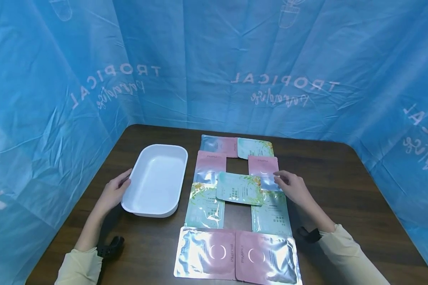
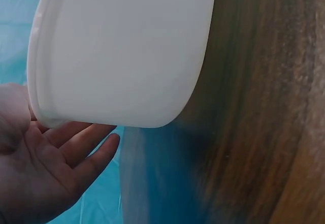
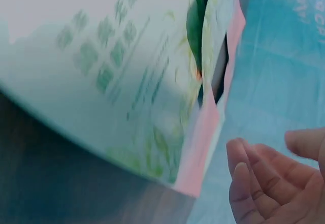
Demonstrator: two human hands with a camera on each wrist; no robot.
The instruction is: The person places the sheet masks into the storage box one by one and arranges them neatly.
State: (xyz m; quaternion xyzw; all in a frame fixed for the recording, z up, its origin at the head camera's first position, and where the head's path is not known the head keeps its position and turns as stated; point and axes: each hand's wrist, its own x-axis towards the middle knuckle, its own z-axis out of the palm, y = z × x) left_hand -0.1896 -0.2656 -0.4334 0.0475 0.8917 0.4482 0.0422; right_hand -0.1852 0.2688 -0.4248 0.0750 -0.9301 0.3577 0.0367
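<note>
My left hand (image 1: 113, 190) is at the left side of a white plastic basin (image 1: 125, 198), its fingers loosely extended. In the left wrist view, the fingers (image 2: 81, 145) reach behind and below the basin's rim. My right hand (image 1: 293, 186) hovers by the right edge of a pink-and-blue foil sachet (image 1: 263, 168). The right wrist view has its fingers loosely bent, with nothing between thumb and fingertips. Left of this hand, a pale green sachet (image 1: 237, 189) lies across the middle, overlapping its neighbours. Another green sachet (image 1: 271, 213) lies just below the hand.
More flat sachets form two columns: a pink one (image 1: 210, 164) and a green one (image 1: 205, 206) at left. Across the far end lie a pink-blue sachet (image 1: 219, 145) and a green one (image 1: 255, 148). Two large pink sachets (image 1: 207, 253) lie in front. A blue printed curtain (image 1: 214, 103) surrounds the dark wooden table (image 1: 346, 198).
</note>
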